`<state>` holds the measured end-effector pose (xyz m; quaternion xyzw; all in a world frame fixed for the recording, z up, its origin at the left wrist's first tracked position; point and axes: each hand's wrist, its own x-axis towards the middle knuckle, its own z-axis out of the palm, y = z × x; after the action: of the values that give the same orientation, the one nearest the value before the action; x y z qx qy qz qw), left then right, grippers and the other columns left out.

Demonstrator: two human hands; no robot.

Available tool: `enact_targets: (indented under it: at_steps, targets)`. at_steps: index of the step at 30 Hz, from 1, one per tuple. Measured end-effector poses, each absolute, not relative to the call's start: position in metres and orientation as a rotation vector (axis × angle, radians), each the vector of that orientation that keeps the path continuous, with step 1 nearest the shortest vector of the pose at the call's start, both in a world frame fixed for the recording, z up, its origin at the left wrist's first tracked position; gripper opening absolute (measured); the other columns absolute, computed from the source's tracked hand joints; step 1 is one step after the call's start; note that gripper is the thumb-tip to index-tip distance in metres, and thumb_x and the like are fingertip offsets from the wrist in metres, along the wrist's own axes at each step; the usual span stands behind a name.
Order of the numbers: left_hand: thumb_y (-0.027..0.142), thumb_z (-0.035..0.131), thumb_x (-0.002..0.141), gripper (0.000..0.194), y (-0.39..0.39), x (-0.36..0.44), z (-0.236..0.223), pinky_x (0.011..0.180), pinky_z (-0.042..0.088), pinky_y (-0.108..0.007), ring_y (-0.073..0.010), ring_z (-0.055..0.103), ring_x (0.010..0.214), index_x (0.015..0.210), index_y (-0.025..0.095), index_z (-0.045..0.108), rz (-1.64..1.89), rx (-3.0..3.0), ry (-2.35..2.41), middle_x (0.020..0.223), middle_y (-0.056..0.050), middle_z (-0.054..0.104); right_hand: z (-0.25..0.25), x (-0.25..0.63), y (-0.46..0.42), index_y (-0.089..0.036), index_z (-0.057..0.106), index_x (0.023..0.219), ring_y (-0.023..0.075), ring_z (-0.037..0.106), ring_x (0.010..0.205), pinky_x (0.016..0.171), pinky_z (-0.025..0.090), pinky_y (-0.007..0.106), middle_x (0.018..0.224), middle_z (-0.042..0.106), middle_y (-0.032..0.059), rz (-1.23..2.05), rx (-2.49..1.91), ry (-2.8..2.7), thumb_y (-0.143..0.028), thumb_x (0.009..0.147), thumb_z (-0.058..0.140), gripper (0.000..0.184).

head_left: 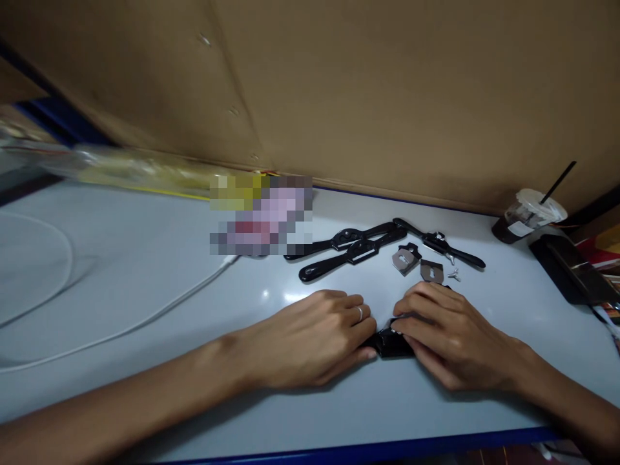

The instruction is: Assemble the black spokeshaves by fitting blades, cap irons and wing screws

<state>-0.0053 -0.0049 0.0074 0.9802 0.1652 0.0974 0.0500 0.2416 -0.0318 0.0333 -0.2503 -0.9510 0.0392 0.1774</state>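
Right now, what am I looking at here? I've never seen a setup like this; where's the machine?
No machine arm shows: these are a person's bare left hand and right hand. The camera sits on that person's head, looking forward and down. Both hands hold a black tool just above or on the pale table; which, I can't tell. Beyond them lie two black handled pieces, a similar black piece to their right, slotted metal plates and small screws. Farther right stands a cup with a straw.
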Motion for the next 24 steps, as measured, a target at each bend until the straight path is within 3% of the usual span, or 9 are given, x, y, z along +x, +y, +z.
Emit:
enact_targets:
  at_steps: [8,11,13,16,19,24]
  targets:
    - [0.029,0.050,0.103,0.024,-0.004,-0.005,0.009,0.062,0.043,-0.035,-0.0185,0.059,0.069,0.083,0.019,0.056,0.308,2.972,0.489,0.077,-0.002,0.064,0.032,0.234,-0.036,-0.012,0.068,0.103,0.0235,0.058,0.110,0.095,0.048,0.041,0.106,0.073,0.0094,-0.031,-0.659,-2.661,-0.001,0.096,0.043,0.027]
    - [0.029,0.049,0.104,0.024,-0.004,-0.005,0.009,0.061,0.041,-0.034,-0.0177,0.058,0.067,0.083,0.018,0.056,0.324,2.972,0.480,0.077,-0.002,0.064,0.032,0.235,-0.036,-0.017,0.068,0.094,0.0232,0.057,0.117,0.097,0.048,0.043,0.112,0.072,0.0099,-0.034,-0.620,-2.597,0.002,0.093,0.045,0.030]
    - [0.029,0.049,0.104,0.024,-0.004,-0.006,0.009,0.062,0.042,-0.034,-0.0181,0.059,0.069,0.084,0.018,0.057,0.335,2.972,0.488,0.077,-0.002,0.065,0.033,0.237,-0.035,-0.018,0.068,0.100,0.0246,0.055,0.123,0.098,0.048,0.045,0.121,0.068,0.0120,0.006,-0.630,-2.507,0.005,0.088,0.044,0.035]
    - [0.029,0.049,0.103,0.024,-0.004,-0.006,0.009,0.062,0.042,-0.035,-0.0187,0.059,0.069,0.083,0.019,0.056,0.313,2.959,0.503,0.076,-0.002,0.064,0.036,0.240,-0.034,-0.017,0.063,0.108,0.0250,0.061,0.109,0.087,0.051,0.043,0.102,0.069,0.0102,0.046,-0.752,-2.334,0.006,0.084,0.044,0.039]
    - [0.029,0.048,0.103,0.024,-0.004,-0.006,0.010,0.062,0.043,-0.035,-0.0186,0.058,0.068,0.082,0.019,0.055,0.286,2.937,0.516,0.076,-0.002,0.063,0.036,0.238,-0.036,-0.018,0.058,0.095,0.0204,0.060,0.083,0.074,0.048,0.038,0.078,0.062,0.0034,0.049,-0.835,-2.270,0.005,0.085,0.044,0.029]
    - [0.028,0.047,0.104,0.025,-0.005,-0.004,0.011,0.064,0.043,-0.034,-0.0184,0.058,0.068,0.082,0.019,0.055,0.330,2.948,0.503,0.075,-0.002,0.063,0.033,0.230,-0.045,-0.018,0.057,0.102,0.0215,0.060,0.089,0.080,0.048,0.039,0.081,0.065,0.0040,0.153,-0.772,-2.419,0.005,0.084,0.041,0.034]
